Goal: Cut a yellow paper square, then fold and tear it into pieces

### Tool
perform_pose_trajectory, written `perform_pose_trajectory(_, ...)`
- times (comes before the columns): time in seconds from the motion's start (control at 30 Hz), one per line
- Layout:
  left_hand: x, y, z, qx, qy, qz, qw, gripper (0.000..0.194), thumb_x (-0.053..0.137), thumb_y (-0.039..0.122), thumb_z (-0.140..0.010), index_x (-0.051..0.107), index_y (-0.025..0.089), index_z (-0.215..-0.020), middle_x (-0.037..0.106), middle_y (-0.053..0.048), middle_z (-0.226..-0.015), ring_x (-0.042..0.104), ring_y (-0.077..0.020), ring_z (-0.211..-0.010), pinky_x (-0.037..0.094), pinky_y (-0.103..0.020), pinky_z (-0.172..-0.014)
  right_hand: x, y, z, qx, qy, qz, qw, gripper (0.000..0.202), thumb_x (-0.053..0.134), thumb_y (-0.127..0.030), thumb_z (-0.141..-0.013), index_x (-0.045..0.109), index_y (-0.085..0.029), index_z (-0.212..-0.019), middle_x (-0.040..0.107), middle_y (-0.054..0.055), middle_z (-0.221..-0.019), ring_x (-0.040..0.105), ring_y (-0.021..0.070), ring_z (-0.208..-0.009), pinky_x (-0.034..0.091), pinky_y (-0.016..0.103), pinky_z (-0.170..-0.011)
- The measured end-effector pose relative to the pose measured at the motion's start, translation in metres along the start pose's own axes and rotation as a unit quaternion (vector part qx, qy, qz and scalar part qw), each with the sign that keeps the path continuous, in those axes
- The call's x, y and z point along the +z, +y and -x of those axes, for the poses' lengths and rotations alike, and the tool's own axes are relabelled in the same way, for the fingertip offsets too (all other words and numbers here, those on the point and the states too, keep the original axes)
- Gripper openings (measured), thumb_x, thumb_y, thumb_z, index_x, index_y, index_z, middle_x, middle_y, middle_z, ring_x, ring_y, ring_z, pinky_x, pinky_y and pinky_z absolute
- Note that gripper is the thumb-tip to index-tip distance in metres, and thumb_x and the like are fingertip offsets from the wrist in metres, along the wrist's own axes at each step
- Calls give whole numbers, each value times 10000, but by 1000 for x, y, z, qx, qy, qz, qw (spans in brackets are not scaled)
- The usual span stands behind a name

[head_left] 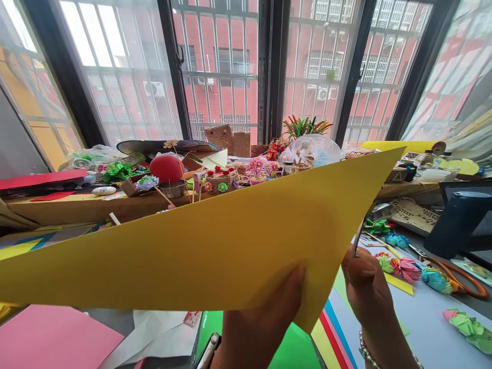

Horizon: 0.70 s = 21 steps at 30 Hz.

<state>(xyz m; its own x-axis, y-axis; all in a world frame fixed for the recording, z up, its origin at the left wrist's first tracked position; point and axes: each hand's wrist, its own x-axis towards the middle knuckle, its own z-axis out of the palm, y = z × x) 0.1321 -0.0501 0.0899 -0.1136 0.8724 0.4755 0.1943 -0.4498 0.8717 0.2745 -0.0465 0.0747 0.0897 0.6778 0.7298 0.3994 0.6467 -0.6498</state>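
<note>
A large sheet of yellow paper (215, 241) is held up across the middle of the view, bent toward its right end. My left hand (265, 318) grips it from below, thumb on the near face and the other fingers hidden behind. At the paper's right edge, my right hand (365, 287) is closed around scissors (360, 233). Only a thin metal part of them shows against the paper's edge; their handles are mostly covered by my fingers. A beaded bracelet circles my right wrist.
Below lie a green mat (295, 348), pink paper (57, 338) and white paper (161, 333). At right are folded paper flowers (407, 269), orange-handled scissors (467, 277) and a dark cylinder (459, 223). Craft items, including a red balloon-like ball (166, 167), crowd the windowsill ledge.
</note>
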Motion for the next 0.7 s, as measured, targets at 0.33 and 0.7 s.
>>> perform_pose_trajectory(0.33,0,-12,3,26,54,-48,997,181,689,342,-583,651,289,-752,681,10,-878,628,-244,-847,546,-361,-768,1,3,1,-7,25,6,1000,531,262,-590,-794,509,-224,-499,493,20,-507,446,173,-481,320,290,-445)
perform_pose_trajectory(0.7,3,-4,3,23,25,17,999,128,666,349,-605,666,279,-712,699,10,-781,637,-231,-823,551,-314,-750,-1,6,0,-7,27,18,999,539,274,-586,-796,542,-218,-507,465,5,-479,439,154,-460,331,270,-426)
